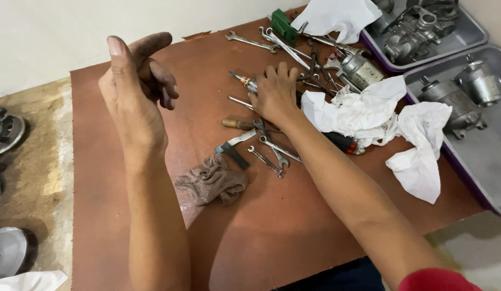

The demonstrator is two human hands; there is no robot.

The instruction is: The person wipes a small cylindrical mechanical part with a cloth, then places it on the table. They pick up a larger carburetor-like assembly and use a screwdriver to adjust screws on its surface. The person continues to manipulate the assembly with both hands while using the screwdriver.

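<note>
- Steel tools (272,40) lie scattered across the far side of the board (293,215).
- Right hand (275,94) presses flat on a screwdriver (243,80), shaft pointing far-left; whether it is grasped, cannot tell.
- Left hand (134,91) is raised, loosely curled, empty, well apart to the left.

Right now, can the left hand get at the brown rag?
Probably yes. The left hand is raised, empty, fingers loosely curled, and the brown rag lies uncovered on the board below it, nothing between them.
</note>
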